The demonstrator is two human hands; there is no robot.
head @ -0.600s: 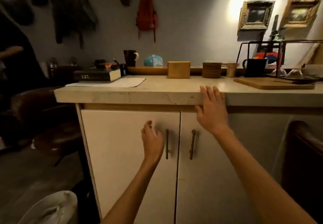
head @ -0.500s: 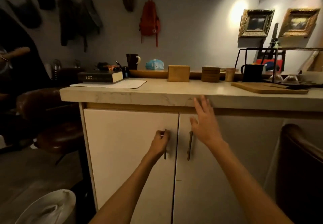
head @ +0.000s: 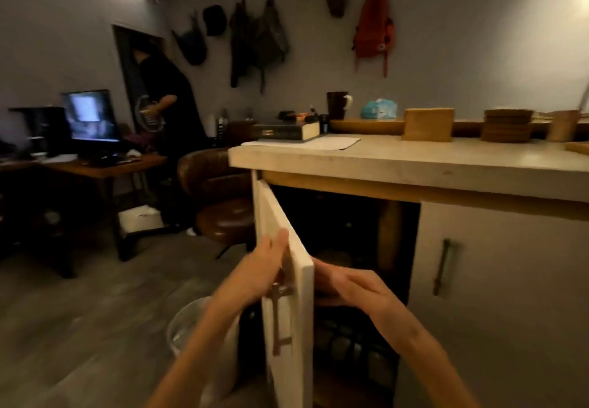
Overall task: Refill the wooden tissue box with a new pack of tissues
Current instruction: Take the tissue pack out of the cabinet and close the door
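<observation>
While gripping the outer face of the left cabinet door [head: 288, 280] at the top of its vertical bar handle [head: 278, 318], left hand [head: 255, 275] showing fingers stretched along the panel and thumb side up; whether closing fully round the handle, cannot tell through the blur. Hovering just inside the door's free edge, right hand [head: 353, 289] reaching into the dark cabinet opening [head: 360, 248] with fingers loosely extended and slightly spread, holding nothing. Swinging out toward the camera, door standing upright and edge-on, hinged at its far left side under the pale countertop [head: 414, 160]. Sitting closed beside the opening, right cabinet door [head: 510, 280] with its own handle [head: 442, 267].

Resting upright on the countertop near the back ledge, wooden tissue box [head: 428, 124] showing its long axis running left to right, broad side facing the camera, well apart from both hands. Lying on the ledge just left of the box, blue tissue pack [head: 379, 109], beside a dark mug [head: 338, 105]. Stacking up to the right of the box, wooden coasters [head: 506, 125]. Standing below the left arm on the floor, pale bin [head: 188, 328].
</observation>
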